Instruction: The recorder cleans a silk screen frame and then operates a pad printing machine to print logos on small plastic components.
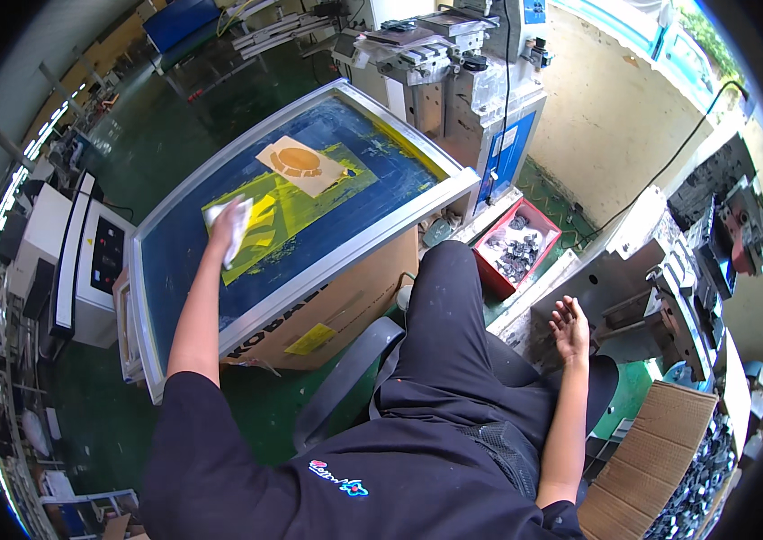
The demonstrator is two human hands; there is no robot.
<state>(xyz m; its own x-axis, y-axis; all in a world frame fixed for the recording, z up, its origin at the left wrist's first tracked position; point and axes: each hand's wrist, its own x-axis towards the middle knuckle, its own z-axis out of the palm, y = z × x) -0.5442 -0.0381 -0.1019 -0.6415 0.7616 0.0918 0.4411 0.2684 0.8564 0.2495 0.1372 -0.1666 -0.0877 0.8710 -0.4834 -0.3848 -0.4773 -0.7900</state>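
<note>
A screen-printing frame (175, 346) with a silver rim and dark blue mesh lies tilted across a cardboard box at my left. My left hand (222, 227) is closed around a white cloth (237, 236) at the left part of the yellow-green area (300, 219) on the mesh; whether the cloth presses on it I cannot tell. Farther along the mesh lies a tan sheet (323, 180) bearing a brown oval. My right hand (570, 331) holds nothing, palm up with fingers loosely bent and apart, near my right thigh and beside a metal machine.
A red bin (518, 282) with small black parts stands beyond my knees. A grey-blue machine (489, 117) rises behind it. At the lower right is an open carton (651, 459) beside many black pieces. A white control unit (98, 261) stands at far left.
</note>
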